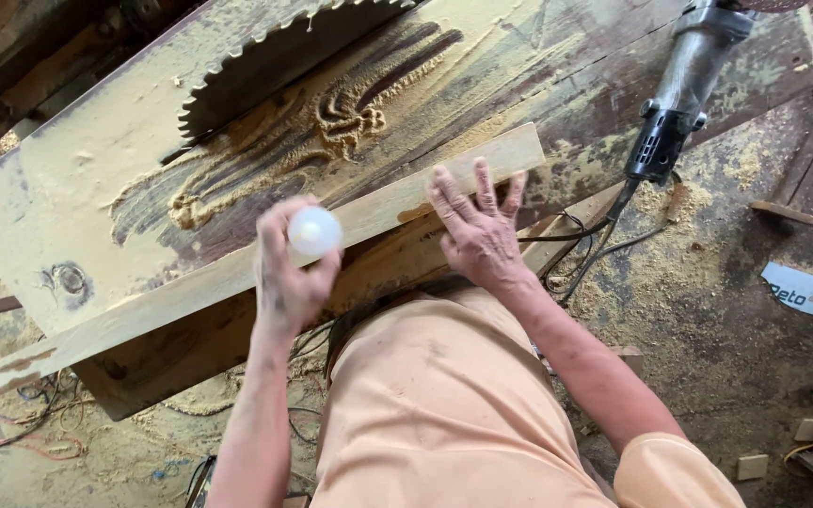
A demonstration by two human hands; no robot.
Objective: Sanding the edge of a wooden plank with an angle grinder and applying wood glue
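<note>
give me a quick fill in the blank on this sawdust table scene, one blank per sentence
1. The left hand holds a small round ______ ball.
2. The right hand lies flat, fingers spread, on a long wooden ______.
3. The toothed circular saw blade rises through a table covered in ______.
4. The grey power tool lies to the ______ of the right hand.

Missing words: white; plank; sawdust; right

saw blade (265, 66) juts up beyond the plank (237, 273); dusty tabletop (68, 198) left lies open.
</note>
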